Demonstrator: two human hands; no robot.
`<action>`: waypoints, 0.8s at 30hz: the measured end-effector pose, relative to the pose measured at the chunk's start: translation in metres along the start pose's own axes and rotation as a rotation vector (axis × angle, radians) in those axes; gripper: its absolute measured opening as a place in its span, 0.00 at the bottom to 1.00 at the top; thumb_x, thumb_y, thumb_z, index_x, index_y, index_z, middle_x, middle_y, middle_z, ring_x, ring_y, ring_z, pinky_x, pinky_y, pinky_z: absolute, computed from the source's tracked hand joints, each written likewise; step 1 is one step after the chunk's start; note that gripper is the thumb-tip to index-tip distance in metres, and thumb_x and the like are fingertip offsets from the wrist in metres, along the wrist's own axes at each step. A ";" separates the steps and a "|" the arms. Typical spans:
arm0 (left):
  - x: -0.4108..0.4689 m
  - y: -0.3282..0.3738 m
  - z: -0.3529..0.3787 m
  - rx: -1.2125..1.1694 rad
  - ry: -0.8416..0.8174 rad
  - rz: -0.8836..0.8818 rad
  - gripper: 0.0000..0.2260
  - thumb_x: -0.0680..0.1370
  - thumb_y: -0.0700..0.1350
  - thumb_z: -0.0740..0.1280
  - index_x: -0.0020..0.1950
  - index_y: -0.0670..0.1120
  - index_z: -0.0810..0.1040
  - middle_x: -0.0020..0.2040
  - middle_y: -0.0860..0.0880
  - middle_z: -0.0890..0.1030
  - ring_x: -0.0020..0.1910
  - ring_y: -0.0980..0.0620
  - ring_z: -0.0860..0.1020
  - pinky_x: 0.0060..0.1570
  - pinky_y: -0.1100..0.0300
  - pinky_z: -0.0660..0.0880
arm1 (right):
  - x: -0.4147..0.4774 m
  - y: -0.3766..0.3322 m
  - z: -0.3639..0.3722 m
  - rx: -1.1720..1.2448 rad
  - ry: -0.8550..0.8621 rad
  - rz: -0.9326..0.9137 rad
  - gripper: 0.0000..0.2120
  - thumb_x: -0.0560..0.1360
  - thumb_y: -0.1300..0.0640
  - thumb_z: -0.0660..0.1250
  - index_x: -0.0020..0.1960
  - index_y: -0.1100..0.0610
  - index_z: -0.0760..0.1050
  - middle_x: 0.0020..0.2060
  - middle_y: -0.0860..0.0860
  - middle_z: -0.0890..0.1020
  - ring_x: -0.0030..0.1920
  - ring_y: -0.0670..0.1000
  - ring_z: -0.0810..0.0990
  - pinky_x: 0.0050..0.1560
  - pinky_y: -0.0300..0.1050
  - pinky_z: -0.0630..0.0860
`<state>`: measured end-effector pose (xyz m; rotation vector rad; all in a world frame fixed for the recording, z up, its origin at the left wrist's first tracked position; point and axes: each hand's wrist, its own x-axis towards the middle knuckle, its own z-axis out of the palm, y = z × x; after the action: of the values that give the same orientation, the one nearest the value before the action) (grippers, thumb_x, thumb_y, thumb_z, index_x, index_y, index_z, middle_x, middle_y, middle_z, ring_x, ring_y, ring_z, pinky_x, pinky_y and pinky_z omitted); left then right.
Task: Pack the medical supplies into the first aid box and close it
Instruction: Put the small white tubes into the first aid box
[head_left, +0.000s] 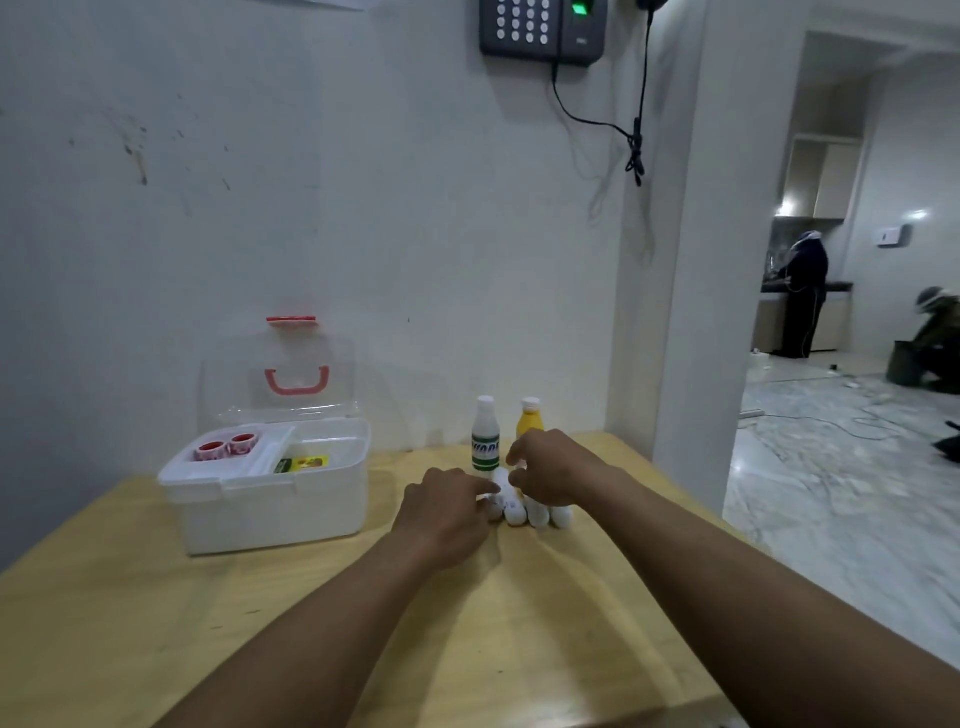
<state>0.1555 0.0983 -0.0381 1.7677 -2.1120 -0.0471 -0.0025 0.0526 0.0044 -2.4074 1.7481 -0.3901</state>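
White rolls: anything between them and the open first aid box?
Nothing visible. The left hand and right hand touch the white rolls; the first aid box stands to their left, lid up. The white bottle and yellow bottle stand behind the rolls, off that path.

desk (130, 597): pale wood, smooth
first aid box (270, 514): white plastic, matt
lid (280, 364): clear plastic
floor (831, 493): glossy stone

Head-worn wide view, forward and down over the table (130, 597), near the wall (311, 208).
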 end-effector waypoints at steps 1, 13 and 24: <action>0.000 -0.001 0.001 0.004 0.003 -0.003 0.16 0.78 0.54 0.59 0.64 0.61 0.77 0.62 0.52 0.79 0.62 0.45 0.73 0.56 0.48 0.71 | 0.002 0.001 0.003 -0.013 -0.009 0.005 0.15 0.77 0.57 0.63 0.63 0.57 0.78 0.56 0.56 0.81 0.54 0.56 0.80 0.57 0.52 0.78; 0.012 0.001 0.001 -0.003 0.146 -0.163 0.15 0.73 0.61 0.63 0.47 0.52 0.81 0.47 0.53 0.83 0.51 0.48 0.78 0.52 0.51 0.72 | 0.025 0.001 0.026 -0.134 -0.002 0.069 0.12 0.76 0.49 0.63 0.57 0.50 0.78 0.53 0.56 0.73 0.50 0.58 0.73 0.47 0.49 0.72; 0.016 -0.005 0.003 -0.105 0.177 -0.372 0.11 0.72 0.57 0.68 0.44 0.49 0.80 0.43 0.50 0.82 0.44 0.47 0.79 0.47 0.53 0.76 | 0.021 -0.015 0.023 -0.202 -0.035 0.009 0.14 0.76 0.45 0.66 0.53 0.55 0.75 0.46 0.53 0.77 0.48 0.55 0.73 0.47 0.49 0.67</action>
<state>0.1574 0.0808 -0.0381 1.9957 -1.6100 -0.0959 0.0239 0.0367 -0.0109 -2.5216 1.8645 -0.1766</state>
